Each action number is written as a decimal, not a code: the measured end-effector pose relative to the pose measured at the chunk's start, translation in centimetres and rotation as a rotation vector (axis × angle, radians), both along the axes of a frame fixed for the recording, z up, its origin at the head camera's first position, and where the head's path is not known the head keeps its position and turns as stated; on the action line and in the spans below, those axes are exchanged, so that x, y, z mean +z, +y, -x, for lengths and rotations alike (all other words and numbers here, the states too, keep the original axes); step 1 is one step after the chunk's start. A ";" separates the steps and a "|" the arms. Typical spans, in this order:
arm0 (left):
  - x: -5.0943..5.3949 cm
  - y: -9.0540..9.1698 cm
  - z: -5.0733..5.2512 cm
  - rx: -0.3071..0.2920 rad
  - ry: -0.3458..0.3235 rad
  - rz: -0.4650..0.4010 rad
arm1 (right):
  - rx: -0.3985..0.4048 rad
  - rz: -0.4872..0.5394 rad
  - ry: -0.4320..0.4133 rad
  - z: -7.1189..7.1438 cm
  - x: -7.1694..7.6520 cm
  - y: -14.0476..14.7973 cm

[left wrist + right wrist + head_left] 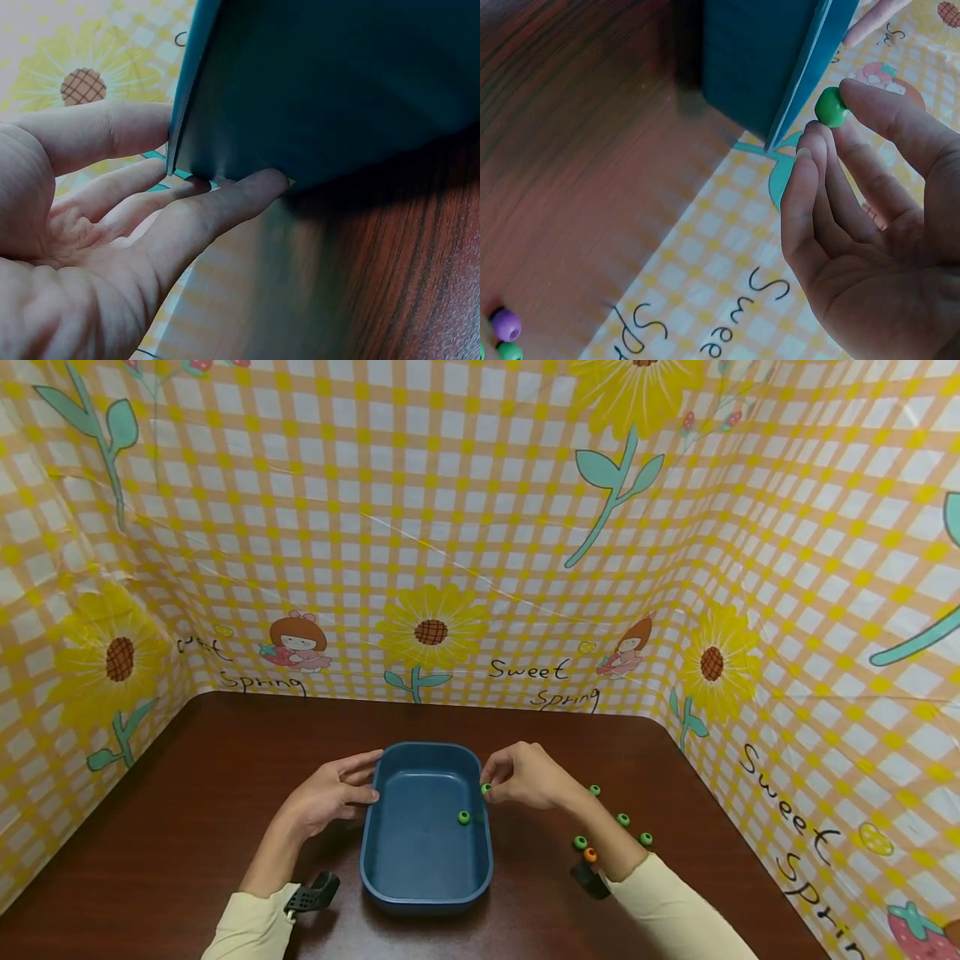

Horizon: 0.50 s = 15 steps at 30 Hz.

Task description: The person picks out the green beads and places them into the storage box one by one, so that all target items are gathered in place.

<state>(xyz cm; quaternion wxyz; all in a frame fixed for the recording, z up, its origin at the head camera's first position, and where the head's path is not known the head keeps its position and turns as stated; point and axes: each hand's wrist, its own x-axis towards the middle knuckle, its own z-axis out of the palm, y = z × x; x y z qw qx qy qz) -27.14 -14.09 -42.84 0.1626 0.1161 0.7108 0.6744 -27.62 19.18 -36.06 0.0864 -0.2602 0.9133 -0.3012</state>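
Note:
A blue rectangular box [426, 852] stands between the two hands, and a green bead [464, 817] lies inside it near the right wall. My left hand [332, 796] touches the box's left side, its thumb and fingers fairly straight against the rim and outer wall. Over the box's right rim, my right hand [531, 777] pinches another green bead [831, 107] between thumb and fingertips. In the left wrist view, the box's dark outer wall [322, 82] rises beside the left fingers [217, 206].
On the brown table [247, 760], right of the box, lie several green beads [623, 819] and an orange bead [590, 855] near the right forearm. A purple bead [505, 324] shows in the right wrist view. A checked, flowered cloth [337, 543] surrounds the table.

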 end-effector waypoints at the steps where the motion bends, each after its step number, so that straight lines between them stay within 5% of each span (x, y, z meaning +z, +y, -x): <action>1: 0.0 0.0 0.0 0.000 0.001 -0.001 | 0.002 0.004 0.004 0.0 -0.1 -0.2; 15: 0.0 0.1 0.1 0.004 0.001 0.009 | -0.019 0.039 0.015 0.4 -1.0 -3.3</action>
